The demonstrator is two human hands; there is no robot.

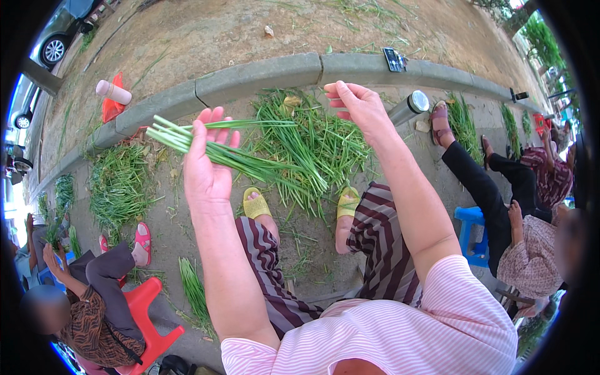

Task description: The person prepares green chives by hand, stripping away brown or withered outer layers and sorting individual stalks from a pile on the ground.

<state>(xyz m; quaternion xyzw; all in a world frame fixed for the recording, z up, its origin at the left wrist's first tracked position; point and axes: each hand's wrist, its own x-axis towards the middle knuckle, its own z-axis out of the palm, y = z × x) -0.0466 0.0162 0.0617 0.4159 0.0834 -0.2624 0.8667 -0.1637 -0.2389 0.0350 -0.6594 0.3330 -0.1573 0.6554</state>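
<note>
My left hand (208, 159) holds a small bundle of long green stalks (234, 158) with pale ends, likely garlic chives. The thumb lies over the pale ends and the palm is turned up. One stalk group points apart from the others, to the right. My right hand (354, 105) is raised at the right, with thumb and index fingertips close together and nothing visible between them. Below and between the hands, a large loose heap of green stalks (328, 145) lies on the pavement, in front of my yellow slippers (255, 204).
A steel flask (408, 108) stands near the concrete kerb (262, 77), which bears a phone (392, 60). A pink bottle (114, 92) lies by a red bag (112, 107). Seated people are at both sides, near a red stool (152, 323) and a blue stool (471, 234). Another bundle (194, 290) lies lower left.
</note>
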